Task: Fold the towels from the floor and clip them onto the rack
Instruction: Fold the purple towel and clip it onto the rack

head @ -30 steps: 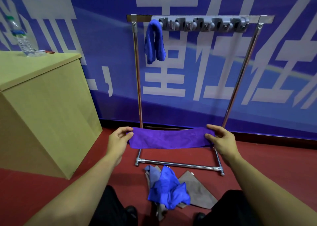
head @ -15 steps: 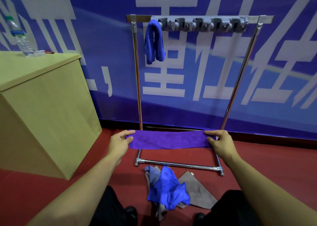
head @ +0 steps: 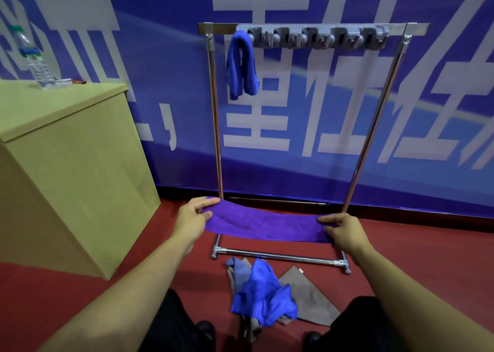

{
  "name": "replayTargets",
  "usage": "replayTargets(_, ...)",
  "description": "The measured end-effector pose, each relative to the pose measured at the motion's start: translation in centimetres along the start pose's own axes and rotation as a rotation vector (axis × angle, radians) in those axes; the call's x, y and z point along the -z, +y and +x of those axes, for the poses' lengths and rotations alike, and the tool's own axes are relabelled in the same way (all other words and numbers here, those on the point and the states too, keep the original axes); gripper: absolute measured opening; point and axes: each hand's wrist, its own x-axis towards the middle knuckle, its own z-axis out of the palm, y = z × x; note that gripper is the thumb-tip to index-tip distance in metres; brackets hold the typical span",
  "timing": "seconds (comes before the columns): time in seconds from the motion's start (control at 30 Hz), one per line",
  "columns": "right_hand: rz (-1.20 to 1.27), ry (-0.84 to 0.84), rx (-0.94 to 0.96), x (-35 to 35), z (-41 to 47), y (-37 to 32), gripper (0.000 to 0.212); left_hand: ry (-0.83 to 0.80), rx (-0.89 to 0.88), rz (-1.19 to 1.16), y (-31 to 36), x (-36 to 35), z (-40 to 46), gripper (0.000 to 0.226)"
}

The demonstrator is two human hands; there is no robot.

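Two hands [head: 192, 219] [head: 344, 231], purple towel [head: 264, 224] stretched between

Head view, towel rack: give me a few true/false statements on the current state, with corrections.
1. Both hands hold the purple towel stretched flat; left hand and right hand at opposite ends. True.
2. Two towels hang on the rack. False: only one blue towel hangs there.
3. The floor pile holds blue and grey towels. True.
4. The water bottle lies on the floor. False: it stands on the wooden cabinet.
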Motion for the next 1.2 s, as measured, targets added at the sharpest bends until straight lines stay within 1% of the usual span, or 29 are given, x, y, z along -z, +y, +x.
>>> replayTargets(0.07, -0.063, -0.027, -0.037, -0.4, 0.4, 0.7, 0.034, -0.039, -0.100, 0.130, 1.1, -0.6, 0.0, 0.053)
replayTargets(0.13, -0.078, -0.026, -0.080, -0.7, 0.6, 1.1, 0.031, -0.101, -0.197, 0.246, 2.4, -1.4, -0.2, 0.052)
replayTargets(0.23, 0.035, -0.032, -0.111, -1.1, 0.3, 0.9, 0.028, -0.252, -0.355, 0.389, 3.9, -2.5, -0.2, 0.049)
replayTargets(0.3, 0.111, -0.066, -0.087, -1.3, 0.1, 0.3, 0.028, -0.362, -0.417, 0.470, 4.3, -3.0, -0.1, 0.048)
replayTargets(0.37, 0.168, -0.151, -0.024, -1.8, -0.2, -0.6, 0.032, -0.438, -0.452, 0.518, 4.6, -3.3, -0.2, 0.050)
replayTargets(0.43, 0.232, -0.290, 0.062, -2.4, -0.9, -2.3, 0.033, -0.483, -0.483, 0.534, 5.1, -3.3, -0.2, 0.050)
replayTargets(0.5, 0.244, -0.426, 0.170, -3.3, -1.7, -4.2, 0.033, -0.499, -0.496, 0.531, 5.6, -3.0, -0.2, 0.051)
replayTargets(0.57, 0.217, -0.502, 0.264, -4.5, -2.2, -5.8, 0.034, -0.505, -0.480, 0.522, 6.2, -2.6, -0.2, 0.052)
replayTargets(0.7, 0.173, -0.539, 0.425, -6.2, -2.5, -8.0, 0.043, -0.544, -0.496, 0.524, 7.1, -2.1, -0.2, 0.059)
replayTargets(0.8, 0.128, -0.543, 0.494, -6.7, -2.7, -9.1, 0.040, -0.559, -0.499, 0.500, 7.8, -1.9, -0.3, 0.060)
replayTargets(0.93, 0.182, -0.566, 0.492, -6.5, -3.3, -9.7, 0.029, -0.588, -0.485, 0.419, 9.3, -2.3, -0.7, 0.051)
replayTargets(1.03, 0.234, -0.594, 0.425, -6.2, -3.7, -9.8, 0.024, -0.602, -0.482, 0.390, 10.2, -2.8, -1.0, 0.050)
replayTargets(1.1, 0.262, -0.611, 0.390, -6.0, -3.9, -10.0, 0.025, -0.553, -0.491, 0.405, 10.5, -3.1, -0.9, 0.050)
replayTargets(1.2, 0.368, -0.620, 0.329, -5.9, -4.0, -10.1, 0.031, -0.430, -0.502, 0.421, 10.2, -3.8, -0.9, 0.047)
